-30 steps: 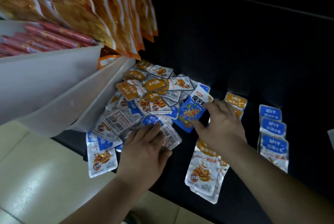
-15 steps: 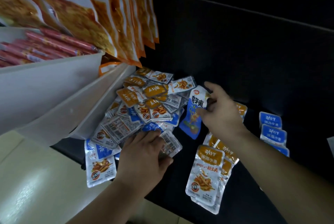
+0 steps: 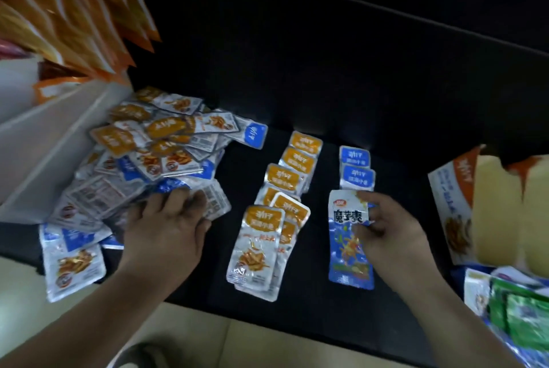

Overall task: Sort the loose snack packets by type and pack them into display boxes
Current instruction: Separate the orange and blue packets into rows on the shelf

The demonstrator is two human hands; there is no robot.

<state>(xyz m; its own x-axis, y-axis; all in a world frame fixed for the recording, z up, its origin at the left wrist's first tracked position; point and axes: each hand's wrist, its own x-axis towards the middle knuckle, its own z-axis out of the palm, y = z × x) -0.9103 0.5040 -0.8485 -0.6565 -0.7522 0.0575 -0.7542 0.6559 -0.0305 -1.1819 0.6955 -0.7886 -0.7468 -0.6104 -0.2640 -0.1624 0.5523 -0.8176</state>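
Blue and tall, one packet [image 3: 350,251] is pinched near its top by your right hand [image 3: 392,231], just below two blue-topped packets [image 3: 356,168] on the black table [image 3: 297,308]. Your left hand [image 3: 166,228] rests flat, fingers straight, on the loose pile [image 3: 154,153]. Orange-topped packets [image 3: 285,189] lie between.
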